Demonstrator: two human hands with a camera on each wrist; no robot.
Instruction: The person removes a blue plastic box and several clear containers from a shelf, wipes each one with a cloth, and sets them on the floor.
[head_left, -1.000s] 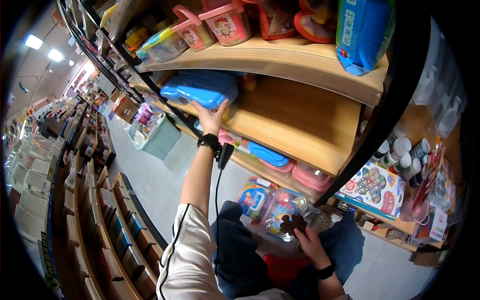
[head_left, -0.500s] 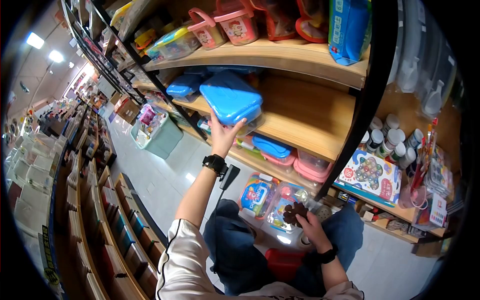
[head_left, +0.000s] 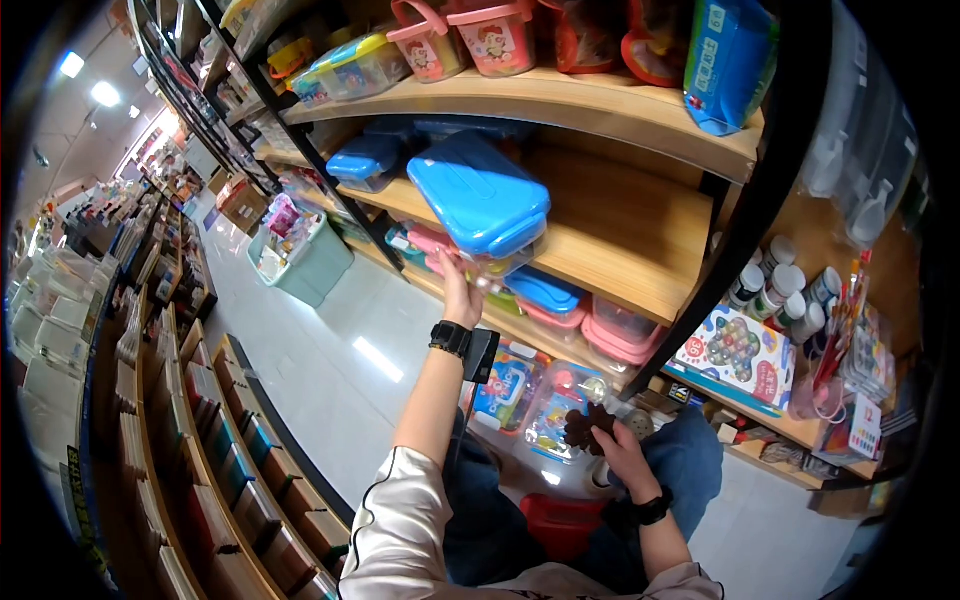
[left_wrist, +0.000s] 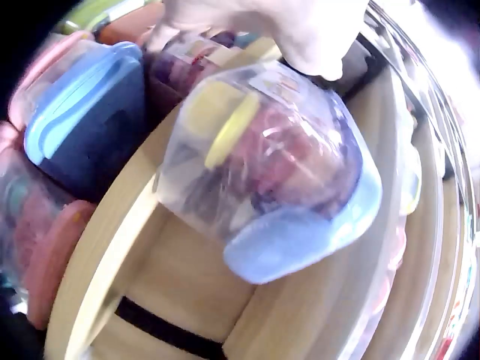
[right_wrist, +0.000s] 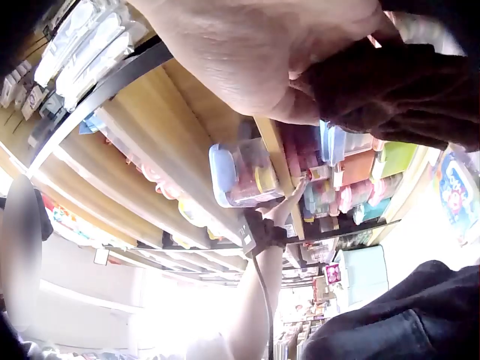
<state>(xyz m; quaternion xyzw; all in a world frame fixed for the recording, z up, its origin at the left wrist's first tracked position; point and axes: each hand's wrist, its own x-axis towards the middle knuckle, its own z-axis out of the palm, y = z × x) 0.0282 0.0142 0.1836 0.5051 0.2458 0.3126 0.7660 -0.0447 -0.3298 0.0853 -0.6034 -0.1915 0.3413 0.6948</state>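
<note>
My left hand [head_left: 460, 292] grips a clear plastic box with a blue lid [head_left: 480, 195] from its lower near side, at the front edge of the middle shelf. In the left wrist view the box [left_wrist: 289, 165] shows red and yellow contents through its clear wall, with my left hand [left_wrist: 255, 26] against it. Low by my knees, my right hand [head_left: 625, 462] holds a bunched dark brown cloth [head_left: 588, 430]. The right wrist view shows that cloth [right_wrist: 405, 94] beside my right hand [right_wrist: 247, 52]. Another blue-lidded box [head_left: 365, 160] stands further left on the shelf.
Pink baskets [head_left: 492, 38] line the upper shelf [head_left: 560, 95]. Pink- and blue-lidded boxes fill the lower shelf, where a blue lid [head_left: 545, 290] shows. A packaged set [head_left: 508, 390] and a clear case [head_left: 560, 405] are by my legs. Paint jars [head_left: 785, 285] stand right, beyond a black post [head_left: 745, 220].
My left hand has drawn the blue-lidded box rightward from among the boxes at the shelf's left, out over the front edge. The right hand still holds the brown cloth in much the same place.
</note>
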